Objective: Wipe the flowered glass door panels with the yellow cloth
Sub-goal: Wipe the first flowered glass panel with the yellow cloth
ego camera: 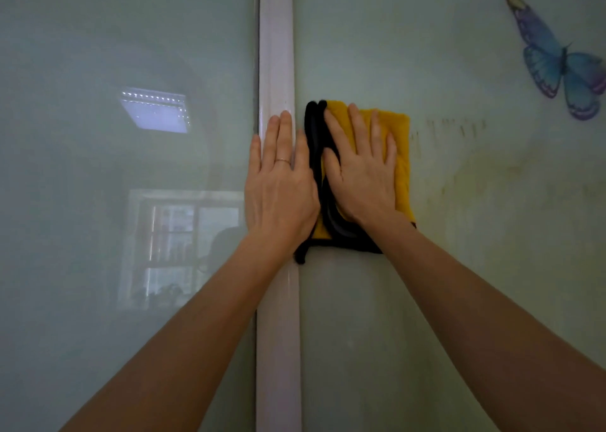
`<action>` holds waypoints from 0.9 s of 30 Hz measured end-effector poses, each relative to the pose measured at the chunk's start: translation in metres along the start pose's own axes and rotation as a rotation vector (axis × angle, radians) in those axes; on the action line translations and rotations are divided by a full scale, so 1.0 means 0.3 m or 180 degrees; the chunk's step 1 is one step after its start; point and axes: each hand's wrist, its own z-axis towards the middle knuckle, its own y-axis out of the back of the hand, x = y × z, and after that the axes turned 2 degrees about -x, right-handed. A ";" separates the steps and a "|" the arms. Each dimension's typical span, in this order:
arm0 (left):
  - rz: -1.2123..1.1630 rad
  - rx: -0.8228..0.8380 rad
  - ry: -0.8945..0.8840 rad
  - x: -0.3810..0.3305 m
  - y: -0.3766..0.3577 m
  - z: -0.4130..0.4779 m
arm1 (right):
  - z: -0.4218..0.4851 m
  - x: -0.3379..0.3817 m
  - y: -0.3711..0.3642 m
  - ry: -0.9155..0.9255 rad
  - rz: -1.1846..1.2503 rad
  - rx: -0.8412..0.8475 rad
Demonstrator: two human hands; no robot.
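Observation:
A yellow cloth (pixel 402 169) with a black edge is folded flat against the right glass door panel (pixel 459 267), just right of the white frame post. My right hand (pixel 362 176) presses on the cloth with straight, spread fingers. My left hand (pixel 278 182) lies flat with straight fingers over the white frame post (pixel 277 54) and the panel's left edge, touching the cloth's black edge. A ring sits on one finger of that hand. The left glass panel (pixel 98 235) is to the left of the post.
A blue and purple butterfly decal (pixel 557 61) is on the right panel at the upper right. Faint yellowish streaks (pixel 459 130) mark the glass right of the cloth. The left panel reflects a ceiling light (pixel 154 110) and a window (pixel 177 251).

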 end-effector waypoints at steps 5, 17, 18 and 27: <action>-0.0108 0.0062 0.0086 0.003 0.009 -0.005 | -0.139 -0.059 0.025 0.0438 0.0159 0.0008; 0.0078 0.0072 0.0046 -0.002 0.015 -0.005 | -0.137 -0.081 0.039 0.0528 0.0310 -0.0258; 0.0075 0.0062 0.0044 0.000 0.013 -0.009 | -0.139 -0.077 0.034 0.0530 0.0152 -0.0394; 0.0135 0.0079 0.0015 -0.004 0.020 -0.011 | -0.123 -0.054 0.036 0.0372 0.0208 -0.0904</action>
